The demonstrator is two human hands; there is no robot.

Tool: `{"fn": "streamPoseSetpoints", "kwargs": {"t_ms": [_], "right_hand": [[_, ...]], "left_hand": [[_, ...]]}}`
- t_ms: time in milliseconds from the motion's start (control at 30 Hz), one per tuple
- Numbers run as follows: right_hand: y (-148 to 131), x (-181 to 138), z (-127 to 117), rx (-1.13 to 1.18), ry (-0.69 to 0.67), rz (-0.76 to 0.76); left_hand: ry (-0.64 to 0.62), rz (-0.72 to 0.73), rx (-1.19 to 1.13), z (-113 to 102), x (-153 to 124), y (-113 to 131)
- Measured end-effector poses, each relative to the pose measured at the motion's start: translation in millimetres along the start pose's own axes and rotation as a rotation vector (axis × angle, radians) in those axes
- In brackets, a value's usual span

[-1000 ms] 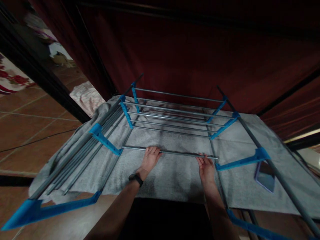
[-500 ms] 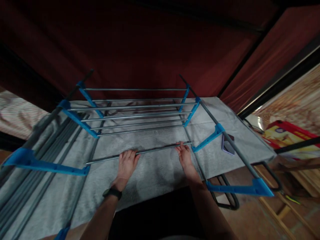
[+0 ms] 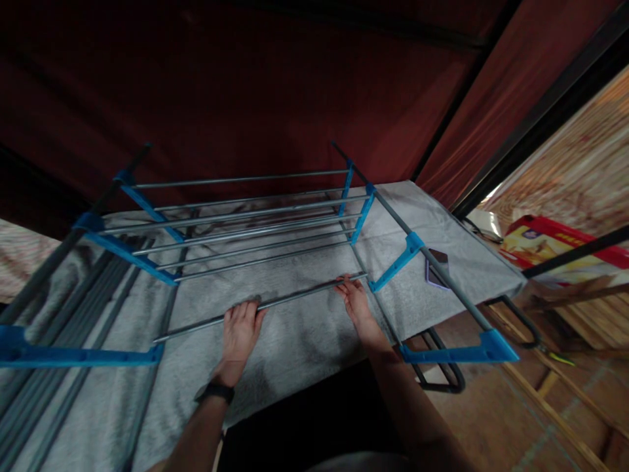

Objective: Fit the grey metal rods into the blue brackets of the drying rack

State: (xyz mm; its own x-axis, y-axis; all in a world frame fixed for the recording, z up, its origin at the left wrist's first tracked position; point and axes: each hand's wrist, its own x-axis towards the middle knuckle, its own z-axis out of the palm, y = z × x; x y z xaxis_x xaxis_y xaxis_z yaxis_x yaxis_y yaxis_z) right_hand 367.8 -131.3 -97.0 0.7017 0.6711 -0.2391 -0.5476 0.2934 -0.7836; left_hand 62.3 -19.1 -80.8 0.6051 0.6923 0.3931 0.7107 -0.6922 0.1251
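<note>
A grey metal tube lies across the frame between its two sides, close to a blue bracket at its right end. My left hand is wrapped over the tube left of its middle. Near the right end, my right hand grips the same tube with its fingers. Beyond them stands the partly built rack, with several crossbars between blue plastic brackets. Another blue bracket is by the tube's left end; I cannot tell whether either end touches its bracket.
Several loose grey tubes lie at the left on the grey cloth. A phone rests to the right, beyond the rack's side tube. Farther right are a red and yellow box and a wooden ladder-like frame.
The view has turned a little, so the rack appears shifted left and tilted. Both hands keep their hold on the tube, with hardly any movement along it.
</note>
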Motion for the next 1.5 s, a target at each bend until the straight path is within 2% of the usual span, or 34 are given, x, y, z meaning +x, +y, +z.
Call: {"fn": "streamPoseSetpoints", "kwargs": {"t_ms": [200, 500, 800, 1067, 1333, 1500], "right_hand": [[0.9, -0.8, -2.3, -0.014, 0.003, 0.009], [-1.4, -3.8, 0.3, 0.010, -0.011, -0.021], [-3.0, -1.7, -4.6, -0.014, -0.017, 0.008], [-7.3, 7.5, -6.8, -0.025, -0.029, 0.092], [0.8, -9.3, 8.0, -0.067, -0.101, 0.177], [6.4, -10.5, 27.0, -0.066, -0.107, 0.199]], "left_hand": [[0.014, -0.007, -0.054, -2.9, 1.3, 1.7], [-0.006, 0.017, -0.010, -2.0, 1.5, 3.1], [-0.028, -0.027, -0.046, -3.4, -0.1, 6.0], [-0.041, -0.039, -0.024, -7.4, -2.2, 11.4], [-0.023, -0.014, -0.029, -12.0, 6.5, 16.5], [0.095, -0.052, -0.026, -25.6, 13.4, 32.5]]}}
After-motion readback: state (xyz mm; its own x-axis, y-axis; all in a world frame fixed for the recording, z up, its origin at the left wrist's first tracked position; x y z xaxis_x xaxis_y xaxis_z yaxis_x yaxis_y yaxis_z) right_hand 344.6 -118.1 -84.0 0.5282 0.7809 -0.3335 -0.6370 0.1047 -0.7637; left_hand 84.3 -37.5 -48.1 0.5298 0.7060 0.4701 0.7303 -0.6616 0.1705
